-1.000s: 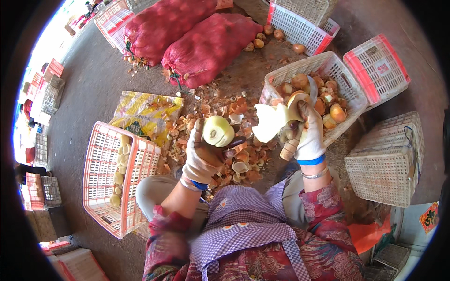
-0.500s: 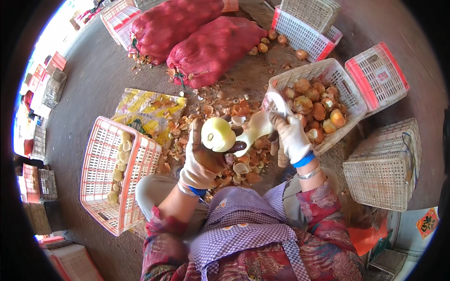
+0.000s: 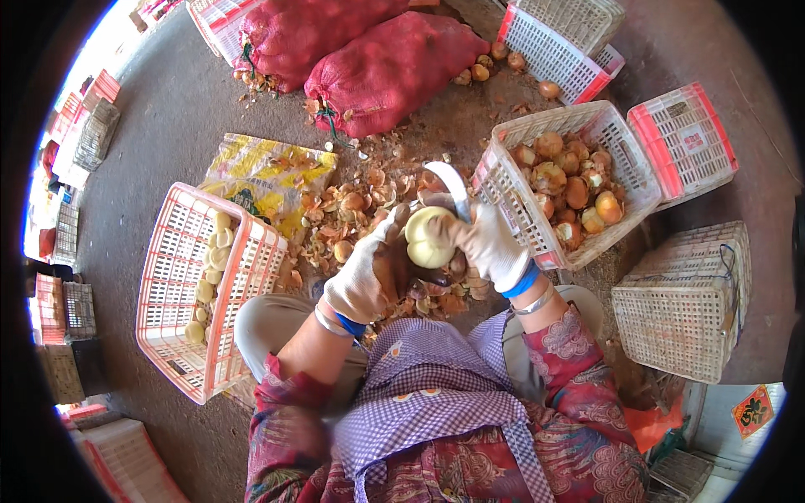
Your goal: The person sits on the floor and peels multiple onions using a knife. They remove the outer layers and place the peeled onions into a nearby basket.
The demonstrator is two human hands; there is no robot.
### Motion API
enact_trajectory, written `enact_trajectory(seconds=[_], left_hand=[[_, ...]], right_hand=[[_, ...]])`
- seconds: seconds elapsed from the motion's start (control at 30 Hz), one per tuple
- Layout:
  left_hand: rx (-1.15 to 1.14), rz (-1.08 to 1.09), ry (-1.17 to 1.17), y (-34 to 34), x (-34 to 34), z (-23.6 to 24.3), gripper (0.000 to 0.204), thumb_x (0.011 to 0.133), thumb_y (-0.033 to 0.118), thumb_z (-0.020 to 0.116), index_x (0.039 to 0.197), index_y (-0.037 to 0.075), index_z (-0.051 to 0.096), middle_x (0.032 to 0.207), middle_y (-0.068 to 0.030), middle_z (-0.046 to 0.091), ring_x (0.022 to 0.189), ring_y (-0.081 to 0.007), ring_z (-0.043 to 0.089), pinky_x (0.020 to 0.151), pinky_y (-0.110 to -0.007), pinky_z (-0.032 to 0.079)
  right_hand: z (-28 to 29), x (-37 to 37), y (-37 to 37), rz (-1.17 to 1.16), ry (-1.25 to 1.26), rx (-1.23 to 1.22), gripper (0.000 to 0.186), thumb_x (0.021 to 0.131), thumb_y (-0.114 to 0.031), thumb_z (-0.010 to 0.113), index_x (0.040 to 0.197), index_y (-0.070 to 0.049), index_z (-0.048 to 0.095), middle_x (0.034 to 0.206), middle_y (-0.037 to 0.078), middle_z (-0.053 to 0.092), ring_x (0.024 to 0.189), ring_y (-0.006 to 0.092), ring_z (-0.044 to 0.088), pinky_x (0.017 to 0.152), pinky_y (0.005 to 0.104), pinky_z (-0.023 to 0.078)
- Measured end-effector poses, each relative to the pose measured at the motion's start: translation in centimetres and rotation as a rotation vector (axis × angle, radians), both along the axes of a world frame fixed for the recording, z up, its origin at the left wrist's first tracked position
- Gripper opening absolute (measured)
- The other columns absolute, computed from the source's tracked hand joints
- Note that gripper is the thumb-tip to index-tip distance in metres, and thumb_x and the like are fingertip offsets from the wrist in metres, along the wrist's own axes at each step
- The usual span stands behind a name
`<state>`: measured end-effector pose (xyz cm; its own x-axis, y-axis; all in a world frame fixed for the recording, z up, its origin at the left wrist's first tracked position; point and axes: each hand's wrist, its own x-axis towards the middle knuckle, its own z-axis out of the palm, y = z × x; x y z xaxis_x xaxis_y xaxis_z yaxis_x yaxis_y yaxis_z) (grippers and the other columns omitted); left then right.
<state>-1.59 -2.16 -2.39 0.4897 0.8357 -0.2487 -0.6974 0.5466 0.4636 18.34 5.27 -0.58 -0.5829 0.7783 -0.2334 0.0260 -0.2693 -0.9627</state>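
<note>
Head view: my gloved left hand point(image 3: 369, 281) and gloved right hand point(image 3: 490, 247) were both closed around one peeled onion point(image 3: 429, 237), held between them above the heap of onion skins point(image 3: 352, 210) on the ground. The onion was near round; I could not tell which way its long axis lay. My right hand also gripped a curved knife point(image 3: 455, 189), blade rising up and away from me, touching the onion's top.

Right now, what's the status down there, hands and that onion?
Left hand gloved, gripping peeled onion. Right hand gloved, holding curved knife at the onion's top. Peel scraps heaped on the ground below; nothing blocking the hands.
</note>
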Motion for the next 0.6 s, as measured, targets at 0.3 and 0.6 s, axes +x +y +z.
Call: enact_trajectory(seconds=[0.3, 0.6], left_hand=[[-0.071, 0.024, 0.121, -0.4, 0.6, 2.0, 0.046, 0.107, 0.045, 0.055, 0.130, 0.007, 0.064, 0.109, -0.0096, 0.075, 0.089, -0.0231, 0.074, 0.066, -0.034, 0.057], [0.144, 0.635, 0.109, -3.1, -11.5, 5.4, 0.055, 0.106, 0.045, 0.056, 0.141, 0.003, 0.055, 0.116, -0.0182, 0.070, 0.081, -0.0193, 0.067, 0.054, -0.024, 0.049]], right_hand=[[-1.3, 0.9, 0.6, -0.125, 0.176, -0.180, 0.039, 0.100, -0.045, 0.069, 0.114, -0.008, 0.069, 0.081, 0.003, 0.067, 0.053, 0.0101, 0.059, 0.045, 0.0248, 0.049], [-0.7, -1.3, -1.1, -0.069, 0.552, -0.651, 0.041, 0.105, -0.043, 0.062, 0.136, -0.017, 0.063, 0.097, 0.003, 0.072, 0.055, 0.0056, 0.053, 0.048, 0.0194, 0.042]])
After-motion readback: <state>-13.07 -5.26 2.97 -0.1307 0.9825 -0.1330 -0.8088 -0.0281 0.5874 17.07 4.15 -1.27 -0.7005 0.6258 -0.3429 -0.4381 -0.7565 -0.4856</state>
